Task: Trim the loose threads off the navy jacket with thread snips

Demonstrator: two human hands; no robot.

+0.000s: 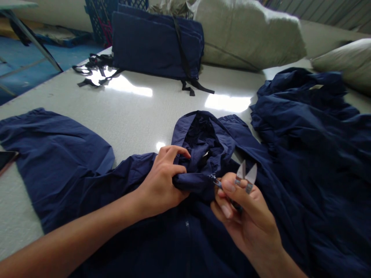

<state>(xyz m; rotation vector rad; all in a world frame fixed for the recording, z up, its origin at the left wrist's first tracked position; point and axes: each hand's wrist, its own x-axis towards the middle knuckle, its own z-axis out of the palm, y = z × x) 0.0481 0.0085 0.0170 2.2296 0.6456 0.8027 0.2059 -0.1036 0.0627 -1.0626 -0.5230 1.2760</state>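
Observation:
A navy hooded jacket (121, 193) lies spread over the table in front of me, its hood (199, 135) toward the far side. My left hand (166, 179) grips the cloth at the hood's near edge, thumb and fingers closed on it. Just right of it, my right hand (243, 212) pinches a small zipper pull (217, 182) between thumb and fingertip at the edge of that cloth. The same hand also holds thread snips (246, 173), their two blades pointing up and apart above the thumb; the rest of them is hidden in the palm.
More navy garments (313, 127) are heaped on the right. At the back stands a folded navy stack (156, 42) tied with a black strap, beside large pale sacks (249, 34). Black straps (100, 63) lie at the far left; a dark phone-like object (7, 159) sits at the left edge.

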